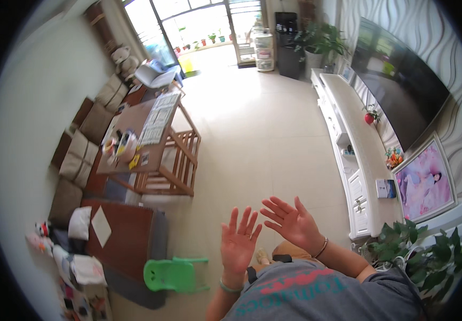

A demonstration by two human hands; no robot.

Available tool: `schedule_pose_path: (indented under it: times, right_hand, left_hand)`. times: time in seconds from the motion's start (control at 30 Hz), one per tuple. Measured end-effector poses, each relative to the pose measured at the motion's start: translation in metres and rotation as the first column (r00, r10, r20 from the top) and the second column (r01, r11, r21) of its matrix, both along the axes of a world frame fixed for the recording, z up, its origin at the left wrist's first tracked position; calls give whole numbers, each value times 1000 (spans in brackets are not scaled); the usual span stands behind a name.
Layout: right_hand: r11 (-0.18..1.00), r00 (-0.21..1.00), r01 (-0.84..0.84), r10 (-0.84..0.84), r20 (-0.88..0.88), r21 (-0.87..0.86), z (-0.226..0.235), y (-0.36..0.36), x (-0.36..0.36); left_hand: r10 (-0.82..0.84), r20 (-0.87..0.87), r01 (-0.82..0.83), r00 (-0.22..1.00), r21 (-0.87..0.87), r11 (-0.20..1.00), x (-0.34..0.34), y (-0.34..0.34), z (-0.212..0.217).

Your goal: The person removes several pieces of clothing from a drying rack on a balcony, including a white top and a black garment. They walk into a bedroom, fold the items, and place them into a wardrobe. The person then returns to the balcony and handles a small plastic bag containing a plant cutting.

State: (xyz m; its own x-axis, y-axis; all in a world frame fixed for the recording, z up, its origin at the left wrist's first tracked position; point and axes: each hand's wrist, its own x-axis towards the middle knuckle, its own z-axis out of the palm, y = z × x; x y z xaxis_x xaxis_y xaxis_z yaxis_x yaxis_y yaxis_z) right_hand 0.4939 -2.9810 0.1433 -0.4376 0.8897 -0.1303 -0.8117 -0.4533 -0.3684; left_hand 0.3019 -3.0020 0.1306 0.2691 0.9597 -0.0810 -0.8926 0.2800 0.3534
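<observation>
Both of my hands are raised in front of my body, palms turned up toward me, with nothing in them. My left hand (239, 243) has its fingers spread, and a pale bangle circles its wrist. Beside it my right hand (293, 224) is also open, fingers stretched toward the left and thumb up, with a dark bracelet on the wrist. The fingertips of the two hands come close together. Below them show my grey shirt (322, 294) and one foot (263, 257) on the tiles. The small green chair (172, 275) stands nearest to my left hand.
At left, a wooden table (148, 120) holds papers and small items before a cushioned sofa (118, 230). A long white TV cabinet (343, 123) runs along the right under a television (396, 80). A leafy plant (429, 251) stands at lower right. Pale floor tiles (252, 144) stretch toward bright glass doors.
</observation>
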Motion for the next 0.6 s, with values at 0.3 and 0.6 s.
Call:
schedule_pose_path:
  times: [0.3, 0.6]
  right_hand:
    - [978, 980, 193, -196, -32, -78, -30, 177, 16]
    - [997, 996, 80, -80, -29, -14, -6, 423, 16]
  left_hand:
    - [-197, 38, 198, 980, -48, 979, 15, 212, -17]
    - [-109, -5, 108, 994, -40, 993, 26, 430, 4]
